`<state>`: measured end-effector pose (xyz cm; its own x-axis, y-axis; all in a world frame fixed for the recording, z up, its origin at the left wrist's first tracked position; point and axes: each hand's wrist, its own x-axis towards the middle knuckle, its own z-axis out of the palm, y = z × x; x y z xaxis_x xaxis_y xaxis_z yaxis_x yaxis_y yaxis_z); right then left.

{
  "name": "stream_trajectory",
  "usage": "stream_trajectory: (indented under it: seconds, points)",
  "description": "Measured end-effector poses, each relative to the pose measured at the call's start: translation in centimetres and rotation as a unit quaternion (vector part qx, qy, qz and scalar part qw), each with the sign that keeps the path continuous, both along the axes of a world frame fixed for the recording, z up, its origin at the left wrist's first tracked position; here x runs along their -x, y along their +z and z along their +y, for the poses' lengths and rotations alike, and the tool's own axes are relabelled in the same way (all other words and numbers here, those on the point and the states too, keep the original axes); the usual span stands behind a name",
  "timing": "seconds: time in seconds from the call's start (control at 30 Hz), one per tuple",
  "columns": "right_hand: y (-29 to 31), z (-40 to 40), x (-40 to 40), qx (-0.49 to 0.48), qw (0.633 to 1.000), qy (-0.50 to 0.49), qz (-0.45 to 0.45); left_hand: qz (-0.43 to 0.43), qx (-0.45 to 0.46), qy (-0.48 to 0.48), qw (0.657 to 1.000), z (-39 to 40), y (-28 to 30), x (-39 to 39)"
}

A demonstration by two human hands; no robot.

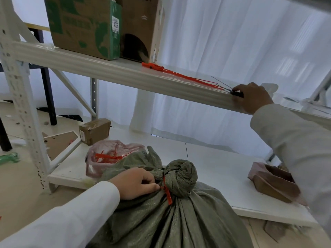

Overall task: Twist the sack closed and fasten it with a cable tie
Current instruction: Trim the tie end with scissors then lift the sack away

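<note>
Sack [161, 221]: green, neck twisted into a knob, it leans on the lower shelf [223, 176] edge before me.
Cable tie [167, 193]: red, closed around the neck.
Left hand [136, 183]: my fingers grip the sack just beside the tie.
Right hand [254, 98]: on the upper shelf [107, 68], fingers pinch a small black tool [237, 93].
Spare ties [179, 73]: red bundle lying on the upper shelf.

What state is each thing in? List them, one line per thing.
sack: neck twisted shut, bunched into a knob
red cable tie: cinched round the sack's neck, tail hanging down
left hand: gripping the sack beside the tie
right hand: on the upper shelf edge, fingers on a black tool
loose red ties: lying flat on the upper shelf
pink bag: open, red ties inside
</note>
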<state>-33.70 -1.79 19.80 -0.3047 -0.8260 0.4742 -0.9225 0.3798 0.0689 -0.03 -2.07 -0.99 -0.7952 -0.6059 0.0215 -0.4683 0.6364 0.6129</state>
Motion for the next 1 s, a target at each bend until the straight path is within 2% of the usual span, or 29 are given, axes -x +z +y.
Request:
stream_trajectory:
  seconds: [0.13,0.2,0.23,0.27,0.3,0.37,0.4,0.47,0.53,0.6,0.73,0.8,0.83,0.87,0.9,0.97,1.0]
  points:
    - [0.1,1.4,0.8,0.075,0.997,-0.009,-0.009,-0.004,0.018,0.006,1.0,0.1,0.1,0.1]
    - [0.2,2.4,0.7,0.166,0.982,-0.042,-0.076,0.001,0.012,0.012,1.0,0.2,0.1,0.1]
    - [0.2,2.9,0.6,0.227,0.963,-0.055,-0.135,0.011,0.006,0.017,1.0,0.3,0.2,0.0]
    - [0.1,3.5,0.2,0.286,0.932,-0.053,-0.216,0.025,0.001,0.025,0.999,0.5,0.4,0.0]
    - [-0.2,4.1,-0.7,0.337,0.885,-0.016,-0.322,0.047,0.0,0.037,0.998,0.6,0.7,0.0]
    - [-1.0,5.8,-3.9,0.386,0.758,0.114,-0.514,0.116,0.012,0.072,0.991,1.0,1.6,0.1]
    - [-2.0,6.8,-5.8,0.371,0.724,0.163,-0.558,0.164,0.009,0.093,0.982,1.2,2.3,0.2]
    - [-4.6,8.9,-10.0,0.28,0.724,0.221,-0.591,0.273,-0.053,0.123,0.953,1.7,3.9,0.6]
    - [-7.5,10.6,-13.9,0.177,0.731,0.246,-0.612,0.371,-0.17,0.126,0.904,2.4,5.4,1.1]
    - [-10.0,11.4,-16.6,0.104,0.7,0.248,-0.661,0.416,-0.252,0.129,0.864,2.8,6.1,1.5]
    - [-12.4,10.9,-18.6,0.059,0.583,0.237,-0.775,0.472,-0.326,0.148,0.805,3.5,6.4,1.7]
    - [-12.9,10.9,-18.7,0.022,0.482,0.21,-0.85,0.476,-0.343,0.15,0.796,3.6,6.2,1.6]
    - [-13.1,11.1,-18.6,0.0,0.442,0.191,-0.876,0.473,-0.346,0.144,0.797,3.6,6.0,1.5]
    - [-13.3,11.1,-18.4,-0.023,0.421,0.178,-0.889,0.469,-0.346,0.135,0.801,3.7,5.9,1.5]
    - [-13.5,11.2,-18.3,-0.053,0.433,0.175,-0.883,0.463,-0.344,0.124,0.808,3.7,5.7,1.5]
    - [-13.9,11.6,-18.0,-0.139,0.524,0.189,-0.819,0.449,-0.335,0.095,0.823,4.0,5.3,1.8]
    - [-14.1,11.7,-17.9,-0.185,0.551,0.203,-0.788,0.446,-0.332,0.08,0.827,4.2,5.3,2.0]
